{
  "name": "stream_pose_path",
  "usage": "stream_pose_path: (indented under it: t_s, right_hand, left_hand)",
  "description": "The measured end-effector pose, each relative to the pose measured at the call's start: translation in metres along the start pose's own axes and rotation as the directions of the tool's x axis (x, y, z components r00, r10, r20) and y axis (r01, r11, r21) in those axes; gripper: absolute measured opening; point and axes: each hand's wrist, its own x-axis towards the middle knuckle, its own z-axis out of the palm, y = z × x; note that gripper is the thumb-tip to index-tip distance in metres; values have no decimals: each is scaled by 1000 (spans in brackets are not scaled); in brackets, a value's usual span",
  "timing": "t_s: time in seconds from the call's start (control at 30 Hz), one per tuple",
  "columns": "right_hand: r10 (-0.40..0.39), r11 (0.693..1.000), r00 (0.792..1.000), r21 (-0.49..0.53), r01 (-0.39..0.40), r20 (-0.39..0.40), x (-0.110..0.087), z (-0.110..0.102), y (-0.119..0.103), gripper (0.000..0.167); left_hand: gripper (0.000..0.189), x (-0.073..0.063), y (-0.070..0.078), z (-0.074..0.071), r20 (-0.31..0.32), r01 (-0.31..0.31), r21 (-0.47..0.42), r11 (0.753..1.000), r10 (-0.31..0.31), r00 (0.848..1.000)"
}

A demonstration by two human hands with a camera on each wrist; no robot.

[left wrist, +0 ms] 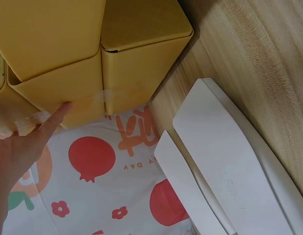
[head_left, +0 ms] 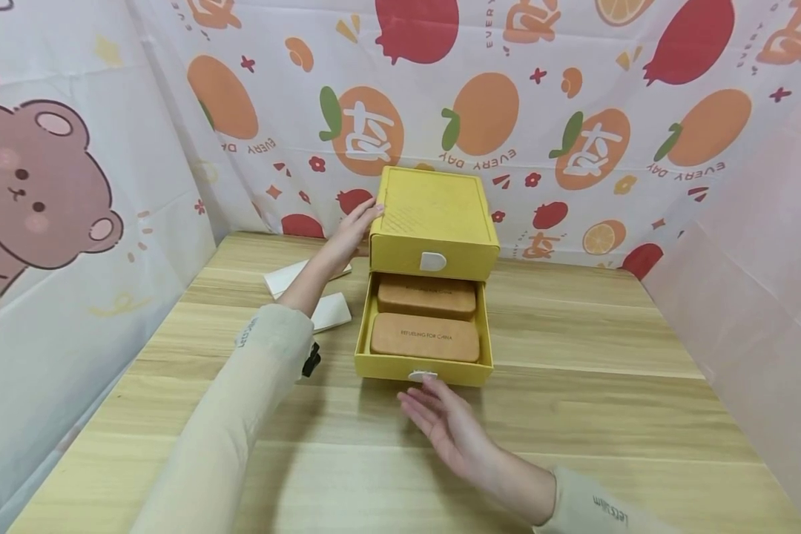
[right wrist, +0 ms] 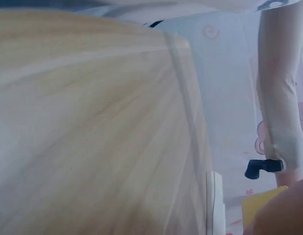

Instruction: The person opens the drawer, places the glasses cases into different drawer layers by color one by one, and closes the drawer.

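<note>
A yellow two-drawer storage box (head_left: 434, 200) stands at the table's back, its upper drawer closed. Its lower drawer (head_left: 367, 365) is pulled out and carries two brown cases, the front case (head_left: 424, 340) lettered and the rear case (head_left: 427, 299) partly under the upper drawer. My left hand (head_left: 348, 236) rests against the box's upper left side; in the left wrist view, a straight finger (left wrist: 61, 113) touches the yellow wall. My right hand (head_left: 450, 430) is at the front of the lower drawer, fingers extended and thumb tip right at its white pull tab (head_left: 422, 376).
Flat white pieces (head_left: 331, 311) lie on the wooden table (head_left: 574, 371) left of the box, near my left forearm. A fruit-printed curtain (head_left: 420, 104) hangs close behind the box. A black wrist-mounted device (head_left: 311, 360) shows at my left sleeve.
</note>
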Motion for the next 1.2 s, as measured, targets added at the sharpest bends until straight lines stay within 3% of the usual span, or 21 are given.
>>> stream_pose_path:
  t_s: [0.07, 0.13, 0.17, 0.2, 0.23, 0.27, 0.3, 0.33, 0.37, 0.4, 0.43, 0.47, 0.5, 0.57, 0.67, 0.87, 1.2]
  right_hand:
    - [-5, 1000, 1000, 1, 5, -7, -1, 1, 0, 31]
    - [-11, 989, 998, -146, 20, 63, -2, 0, 0, 25]
    - [-30, 954, 991, -293, 69, 133, -3, 0, 0, 22]
    - [-74, 860, 963, -471, 193, 260, -4, -2, 1, 18]
    - [-116, 678, 898, -626, 385, 425, -3, -4, 1, 14]
    - [-150, 370, 776, -693, 619, 613, -1, -6, 0, 9]
    - [-172, -51, 597, -612, 789, 784, 1, -7, -1, 6]
    - [-195, -415, 397, -443, 795, 897, 5, -8, -2, 7]
    - [-206, -653, 212, -296, 697, 955, 8, -8, -4, 11]
    - [-194, -801, 64, -196, 566, 979, 13, -10, -5, 15]
    - [-163, -878, -22, -135, 458, 986, 17, -10, -8, 20]
    - [-138, -912, -57, -104, 396, 989, 21, -11, -10, 25]
    - [-124, -924, -49, -98, 370, 991, 24, -12, -12, 27]
    - [-93, -942, -3, -87, 323, 996, 30, -15, -15, 32]
    - [-16, -960, 17, -21, 281, 1000, 37, -21, -19, 36]
    - [69, -966, -26, 73, 249, 997, 48, -31, -21, 33]
    - [100, -962, -93, 120, 246, 991, 56, -36, -27, 32]
  left_hand:
    - [64, -5, 5, 2, 7, 2, 2, 1000, -2, 1000]
    - [64, -10, 9, 3, 15, 3, 11, 1000, -3, 1000]
    - [64, -12, 11, 4, 18, 3, 10, 1000, -3, 1000]
    - [64, -13, 12, 5, 21, 4, 9, 1000, -4, 1000]
    - [64, -13, 12, 5, 22, 4, 5, 1000, -4, 1000]
    - [64, -13, 12, 5, 21, 5, 3, 1000, -5, 1000]
    - [64, -11, 11, 5, 19, 6, -1, 1000, -6, 1000]
    - [64, -9, 9, 4, 15, 7, -2, 1000, -7, 1000]
    - [64, -8, 7, 3, 12, 6, -4, 1000, -6, 1000]
    - [65, -5, 5, 2, 9, 4, -2, 1000, -4, 1000]
    - [65, -3, 3, 0, 3, 1, 1, 1000, -1, 1000]
    - [65, -1, 1, -1, -3, -1, 4, 1000, 1, 1000]
    - [65, 0, -1, -2, -9, -3, 2, 1000, 3, 1000]
    - [66, 2, -3, -3, -20, -6, 6, 1000, 6, 1000]
    - [66, 3, -5, -3, -23, -6, 3, 1000, 6, 1000]
    - [66, 3, -5, -1, -20, -7, 9, 1000, 8, 1000]
    - [66, 4, -5, 0, -24, -1, 12, 1000, 1, 1000]
